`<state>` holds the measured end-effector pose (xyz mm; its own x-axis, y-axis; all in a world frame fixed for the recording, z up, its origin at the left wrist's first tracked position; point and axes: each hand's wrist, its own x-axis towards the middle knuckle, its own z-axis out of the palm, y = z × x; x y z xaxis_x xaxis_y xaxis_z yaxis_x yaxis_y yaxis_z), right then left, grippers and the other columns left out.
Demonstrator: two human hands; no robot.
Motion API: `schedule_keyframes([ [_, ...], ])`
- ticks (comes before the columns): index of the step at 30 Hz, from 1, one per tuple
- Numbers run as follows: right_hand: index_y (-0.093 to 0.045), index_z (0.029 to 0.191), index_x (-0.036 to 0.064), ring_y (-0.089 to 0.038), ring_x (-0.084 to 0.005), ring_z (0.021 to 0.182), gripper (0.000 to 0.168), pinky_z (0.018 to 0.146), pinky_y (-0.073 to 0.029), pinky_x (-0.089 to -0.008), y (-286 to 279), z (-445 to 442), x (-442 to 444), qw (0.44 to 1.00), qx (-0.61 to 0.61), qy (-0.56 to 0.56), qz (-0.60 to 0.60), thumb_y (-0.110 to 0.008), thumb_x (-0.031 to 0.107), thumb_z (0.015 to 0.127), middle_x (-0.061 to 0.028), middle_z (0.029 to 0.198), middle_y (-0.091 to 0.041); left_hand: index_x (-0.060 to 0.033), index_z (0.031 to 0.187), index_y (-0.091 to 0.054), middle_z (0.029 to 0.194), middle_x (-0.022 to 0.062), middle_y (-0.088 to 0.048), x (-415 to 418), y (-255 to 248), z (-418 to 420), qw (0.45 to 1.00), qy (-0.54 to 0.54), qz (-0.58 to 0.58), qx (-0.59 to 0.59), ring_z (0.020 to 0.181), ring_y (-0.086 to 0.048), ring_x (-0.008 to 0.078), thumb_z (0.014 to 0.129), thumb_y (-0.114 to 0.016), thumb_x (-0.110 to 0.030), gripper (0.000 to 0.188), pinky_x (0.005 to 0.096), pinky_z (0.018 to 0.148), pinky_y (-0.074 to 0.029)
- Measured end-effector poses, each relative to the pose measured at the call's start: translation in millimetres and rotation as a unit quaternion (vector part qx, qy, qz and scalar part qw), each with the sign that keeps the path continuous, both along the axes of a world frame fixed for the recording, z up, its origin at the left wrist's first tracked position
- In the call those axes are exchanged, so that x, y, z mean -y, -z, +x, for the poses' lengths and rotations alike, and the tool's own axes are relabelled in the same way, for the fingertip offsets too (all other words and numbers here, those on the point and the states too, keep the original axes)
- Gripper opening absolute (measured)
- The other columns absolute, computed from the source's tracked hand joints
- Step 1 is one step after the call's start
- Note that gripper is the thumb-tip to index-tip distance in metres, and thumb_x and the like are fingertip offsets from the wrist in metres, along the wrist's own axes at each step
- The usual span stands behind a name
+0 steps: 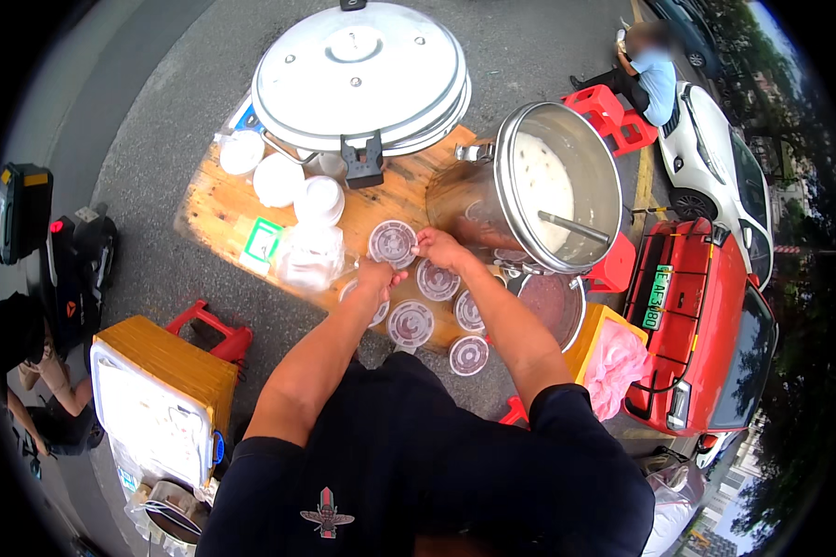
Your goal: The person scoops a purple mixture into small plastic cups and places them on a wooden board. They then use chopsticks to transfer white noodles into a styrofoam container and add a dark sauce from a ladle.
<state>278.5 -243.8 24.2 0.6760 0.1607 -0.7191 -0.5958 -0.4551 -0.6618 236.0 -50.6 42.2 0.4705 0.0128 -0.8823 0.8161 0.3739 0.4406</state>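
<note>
A round clear plastic lid (392, 244) tops a filled cup on the wooden table (212, 202). My right hand (440, 248) pinches the lid's right edge between thumb and fingers. At its lower left edge is my left hand (382, 278), fingers curled; their contact with the rim is partly hidden. Several more lidded cups with purplish contents, one of them a lidded cup (410, 324), stand nearer my body. Left of my hands lie stacks of white bowls or lids (279, 179) and a clear plastic bag of lids (310, 257).
A large steel pot (557, 188) of whitish liquid holds a ladle handle. Behind the bowls is a big metal lid (359, 76). A pot of purplish food (550, 306) stands at right, near a pink plastic bag (616, 362). A person (651, 73) sits on red stools.
</note>
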Motion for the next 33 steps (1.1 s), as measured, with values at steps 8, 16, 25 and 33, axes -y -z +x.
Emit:
schedule_keyframes([
  [8,-0.061,0.114,0.003,-0.06,-0.0114,0.078,0.045,0.068,-0.049,-0.0276,2,-1,13,0.995,0.057,-0.075,0.025,-0.088,0.011,0.08,-0.0012,0.088,-0.067,0.0031,0.126,-0.043,0.093,0.0221,-0.066,-1,19,2,0.994,0.024,-0.097,0.034,0.059,-0.07,0.0264,0.084,-0.051,0.02,0.046,0.0293,0.037,-0.051],
  [16,-0.064,0.108,0.002,-0.068,-0.0154,0.09,0.04,0.08,-0.055,-0.0332,-3,-4,3,0.993,0.077,-0.085,0.005,-0.089,0.009,0.077,-0.0066,0.098,-0.074,-0.0026,0.139,-0.03,0.102,0.0259,-0.065,2,48,8,0.995,0.053,-0.087,-0.016,0.057,-0.07,0.0289,0.081,-0.049,0.022,0.066,0.0306,0.036,-0.051],
  [25,-0.062,0.129,0.009,-0.062,-0.0388,0.118,0.039,0.099,-0.05,-0.0452,-48,-39,-13,0.909,0.332,-0.143,-0.205,-0.07,0.018,0.092,-0.0184,0.127,-0.063,-0.007,0.162,-0.006,0.128,0.0271,-0.058,-10,15,-36,0.984,0.042,0.09,0.15,0.063,-0.072,0.03,0.088,-0.05,0.014,0.089,0.0344,0.047,-0.06],
  [33,-0.064,0.1,0.004,-0.068,-0.0308,0.082,0.015,0.075,-0.053,-0.0411,-75,-110,-41,0.864,0.468,-0.183,-0.039,-0.07,0.015,0.092,-0.0138,0.087,-0.067,-0.0049,0.149,-0.039,0.122,0.0132,-0.058,-31,-49,-223,0.982,-0.022,0.064,0.175,0.072,-0.072,0.0215,0.096,-0.061,-0.003,0.057,0.0309,0.054,-0.058],
])
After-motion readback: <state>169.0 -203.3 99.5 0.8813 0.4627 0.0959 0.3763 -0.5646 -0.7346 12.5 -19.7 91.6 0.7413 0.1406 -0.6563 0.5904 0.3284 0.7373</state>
